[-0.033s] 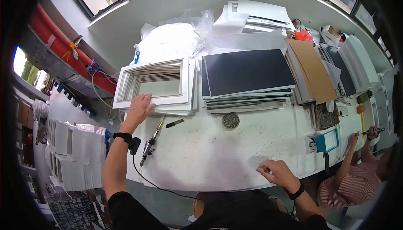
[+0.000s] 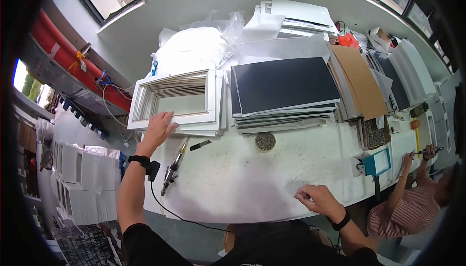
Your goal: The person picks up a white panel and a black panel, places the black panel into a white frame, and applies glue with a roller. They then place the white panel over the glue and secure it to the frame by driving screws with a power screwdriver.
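My left hand [image 2: 158,129] rests on the near rail of the top white picture frame [image 2: 195,119], its fingers stretched out and reaching over the inner edge. That frame tops a stack of similar frames at the left of the table. Close by my left wrist lies a pen-shaped metal power tool [image 2: 174,168] with a hose or cord. Between it and the stack's near edge is a small dark flat blade-like piece [image 2: 200,145]. Above the table's near edge, my right hand [image 2: 318,201] is closed, thumb and fingers pinched together; anything between them is too small to make out.
A pile of dark backing boards [image 2: 286,86] stands mid-table, behind a round tub of small metal bits [image 2: 265,142]. Brown boards [image 2: 361,81], a box of metal bits [image 2: 376,135] and a teal-framed lamp-like device [image 2: 377,163] are rightward. A co-worker in stripes [image 2: 405,212] works at far right.
The view has shifted very slightly, so the table's things sit a little further left. Both hands keep their places and poses.
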Demonstrator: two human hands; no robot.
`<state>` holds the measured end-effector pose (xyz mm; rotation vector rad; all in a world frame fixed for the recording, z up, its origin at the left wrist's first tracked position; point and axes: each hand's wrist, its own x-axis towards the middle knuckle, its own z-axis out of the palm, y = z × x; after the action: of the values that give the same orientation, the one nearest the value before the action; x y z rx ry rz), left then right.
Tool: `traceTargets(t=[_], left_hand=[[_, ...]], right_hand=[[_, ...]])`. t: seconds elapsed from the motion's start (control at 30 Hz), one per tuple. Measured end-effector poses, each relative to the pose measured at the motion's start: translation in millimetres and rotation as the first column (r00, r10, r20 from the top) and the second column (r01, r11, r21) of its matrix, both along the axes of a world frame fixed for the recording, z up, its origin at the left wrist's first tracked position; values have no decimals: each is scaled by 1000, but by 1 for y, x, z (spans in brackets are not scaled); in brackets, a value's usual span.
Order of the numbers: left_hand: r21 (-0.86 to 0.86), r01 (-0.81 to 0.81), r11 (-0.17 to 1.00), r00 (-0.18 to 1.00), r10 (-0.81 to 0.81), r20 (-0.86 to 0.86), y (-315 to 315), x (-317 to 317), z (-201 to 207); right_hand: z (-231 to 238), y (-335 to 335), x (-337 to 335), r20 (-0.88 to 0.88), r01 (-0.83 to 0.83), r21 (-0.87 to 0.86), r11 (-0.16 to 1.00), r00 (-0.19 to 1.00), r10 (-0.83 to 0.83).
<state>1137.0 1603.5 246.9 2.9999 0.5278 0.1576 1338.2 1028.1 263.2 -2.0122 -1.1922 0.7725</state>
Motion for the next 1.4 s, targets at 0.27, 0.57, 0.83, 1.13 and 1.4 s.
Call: traceTargets(t=[0.27, 0.57, 0.83, 1.13, 1.4], left_hand=[[-96, -1, 995, 994, 11, 107, 10, 12, 22], [95, 24, 995, 1000, -25, 10, -175, -105, 73], [-210, 199, 957, 974, -217, -70, -343, -119, -11], [-425, 282, 860, 935, -345, -78, -362, -112, -117], [-464, 313, 829, 934, -357, -7, -334, -114, -149]], right_hand=[[-8, 31, 3, 2, 32, -10, 999, 999, -32], [-14, -1, 28, -28, 57, 38, 998, 998, -56], [-14, -38, 32, -24, 56, 138, 989, 998, -53], [-10, -66, 30, -72, 149, 115, 982, 987, -141], [-10, -36, 22, -63, 113, 90, 990, 992, -107]])
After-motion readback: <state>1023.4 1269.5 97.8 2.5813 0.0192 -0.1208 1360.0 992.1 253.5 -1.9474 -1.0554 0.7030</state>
